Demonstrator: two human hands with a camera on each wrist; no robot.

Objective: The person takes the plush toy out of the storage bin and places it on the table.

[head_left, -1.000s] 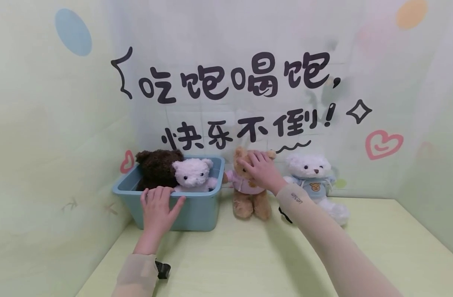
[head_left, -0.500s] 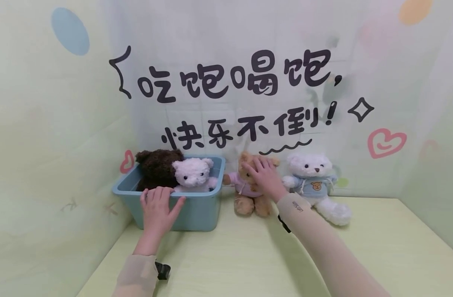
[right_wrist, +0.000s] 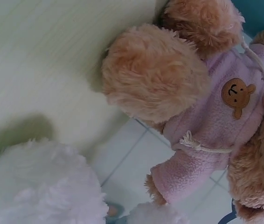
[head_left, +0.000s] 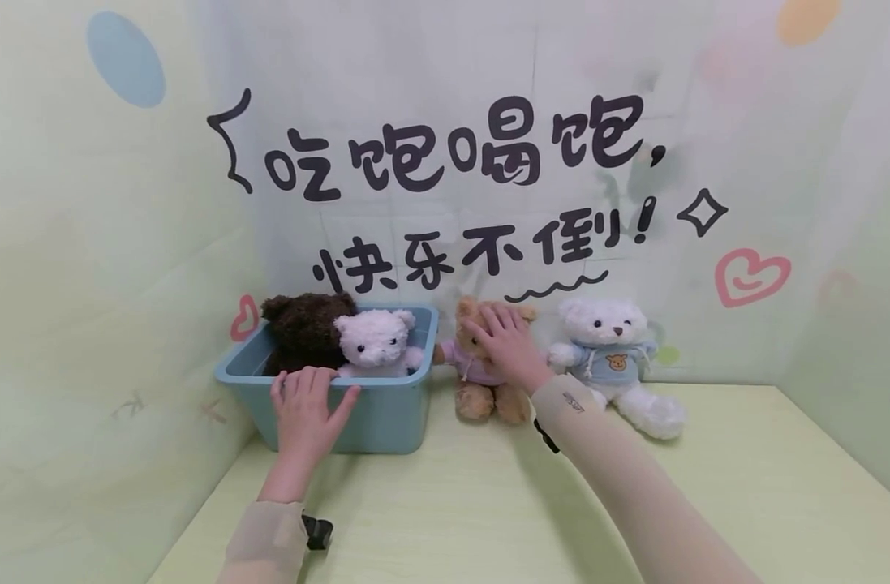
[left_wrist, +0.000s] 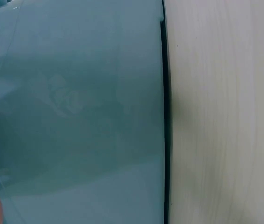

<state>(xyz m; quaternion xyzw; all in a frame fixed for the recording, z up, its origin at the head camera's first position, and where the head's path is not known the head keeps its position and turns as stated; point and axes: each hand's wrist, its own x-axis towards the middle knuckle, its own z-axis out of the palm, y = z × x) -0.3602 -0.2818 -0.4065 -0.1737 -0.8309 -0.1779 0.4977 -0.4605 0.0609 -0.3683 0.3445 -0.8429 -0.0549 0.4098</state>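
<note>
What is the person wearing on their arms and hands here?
Both hands, the left hand and right hand, are bare. Each forearm wears a thin, sheer beige sleeve; the right sleeve carries small dark lettering near its cuff. A black strap with a clip sits at each wrist.

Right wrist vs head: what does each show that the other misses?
Only the right wrist view shows the bear-face patch on the tan bear's pink hoodie and its drawstring; in the head view the right hand covers that bear's face and chest. Only the head view shows the blue bin holding a dark brown bear and a pink bear, with the left hand on its front rim. Both show the tan bear and the white bear beside it.
</note>
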